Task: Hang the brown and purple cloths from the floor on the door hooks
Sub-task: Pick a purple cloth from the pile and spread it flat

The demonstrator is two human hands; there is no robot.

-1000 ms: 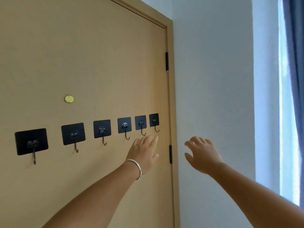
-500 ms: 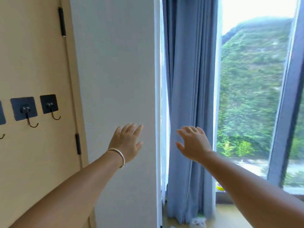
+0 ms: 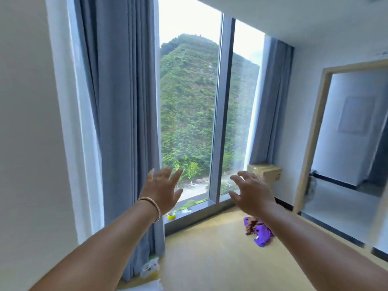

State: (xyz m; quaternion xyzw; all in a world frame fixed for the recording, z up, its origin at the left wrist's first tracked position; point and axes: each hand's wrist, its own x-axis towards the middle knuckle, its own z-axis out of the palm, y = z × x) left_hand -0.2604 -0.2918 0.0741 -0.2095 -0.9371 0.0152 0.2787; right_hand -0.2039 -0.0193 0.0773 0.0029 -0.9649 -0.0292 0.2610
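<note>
my left hand (image 3: 162, 189) and right hand (image 3: 251, 193) hang spread and empty; the purple cloth (image 3: 262, 232) and brown cloth (image 3: 251, 224) lie tangled, so i risk lifting only one.

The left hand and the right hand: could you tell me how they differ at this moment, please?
The left hand wears a thin bracelet at the wrist; the right hand wears none. The left hand's fingers are nearly straight; the right hand's curl slightly more. The right arm passes over the purple cloth on the floor; the left does not. Both are raised, spread and empty.
</note>
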